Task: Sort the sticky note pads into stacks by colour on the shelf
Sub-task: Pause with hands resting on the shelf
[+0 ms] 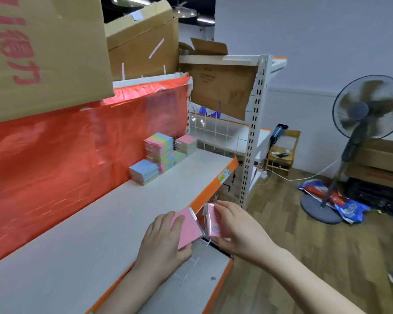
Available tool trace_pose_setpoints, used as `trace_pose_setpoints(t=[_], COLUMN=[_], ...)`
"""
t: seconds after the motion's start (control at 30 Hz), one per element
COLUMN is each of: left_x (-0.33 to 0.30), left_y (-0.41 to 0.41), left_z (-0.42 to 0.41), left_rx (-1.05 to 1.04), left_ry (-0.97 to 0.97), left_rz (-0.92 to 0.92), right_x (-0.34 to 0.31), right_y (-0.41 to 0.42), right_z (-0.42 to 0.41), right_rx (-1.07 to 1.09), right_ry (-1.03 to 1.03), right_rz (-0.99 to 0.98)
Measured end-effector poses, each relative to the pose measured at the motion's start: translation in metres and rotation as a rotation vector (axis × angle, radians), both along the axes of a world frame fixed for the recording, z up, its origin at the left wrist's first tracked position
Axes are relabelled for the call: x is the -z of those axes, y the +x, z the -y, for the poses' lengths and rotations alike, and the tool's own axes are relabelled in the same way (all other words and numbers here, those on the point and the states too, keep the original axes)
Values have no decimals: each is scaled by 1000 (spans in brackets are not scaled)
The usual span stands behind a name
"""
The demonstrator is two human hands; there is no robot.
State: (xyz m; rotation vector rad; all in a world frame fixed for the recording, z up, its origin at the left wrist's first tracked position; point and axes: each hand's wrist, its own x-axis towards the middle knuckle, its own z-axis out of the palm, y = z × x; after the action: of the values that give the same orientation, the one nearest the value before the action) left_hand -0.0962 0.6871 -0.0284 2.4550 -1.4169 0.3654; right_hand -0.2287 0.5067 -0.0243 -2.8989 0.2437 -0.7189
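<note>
Two pink pads in hand, one per hand, held over the shelf (123, 214) front edge. Left to right:

Red sheet (66, 155) hangs behind the shelf, under cardboard boxes (43, 53).

Left hand (163, 241): thumb over the top face and fingers curled under a pink pad (187, 230), which sits tilted above the orange lip. Grip at the near corner leaves most of the face showing, likely so the colour reads at a glance.

Right hand (236, 230): fingers wrapped round a second pink pad (214, 223), turned partly on edge, clear wrapper glinting at its top. Just beside the first pad; touching or not, cannot tell. Judgement: the two are being paired as one colour before placing.

Farther back on the shelf, against the sheet: blue stack (143, 172), multicolour stack (159, 146), pink stack (186, 143). Set close, at the far end, presumably to keep the near board free for working. Pink stack looks the natural destination; a long reach.

Right, on the floor: fan (368, 109), well apart.
</note>
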Motion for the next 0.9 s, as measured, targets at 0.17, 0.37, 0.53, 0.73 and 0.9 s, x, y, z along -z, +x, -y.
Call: trace_pose_setpoints(t=[0.17, 0.37, 0.53, 0.73, 0.9], left_x=[7, 9, 2, -12, -15], left_y=[27, 77, 124, 166, 194], left_z=[57, 119, 159, 190, 214], left_rx=[59, 76, 67, 25, -47], left_ry=[-20, -24, -10, 46, 155], left_rz=[-15, -31, -32, -14, -29], right_x=[4, -1, -4, -8, -13], right_y=[21, 76, 123, 176, 224], right_z=[47, 110, 153, 195, 232], right_rx=[45, 42, 35, -4, -76], right_ry=[-12, -50, -76, -42, -48], right_rz=[-27, -87, -118, -137, -188])
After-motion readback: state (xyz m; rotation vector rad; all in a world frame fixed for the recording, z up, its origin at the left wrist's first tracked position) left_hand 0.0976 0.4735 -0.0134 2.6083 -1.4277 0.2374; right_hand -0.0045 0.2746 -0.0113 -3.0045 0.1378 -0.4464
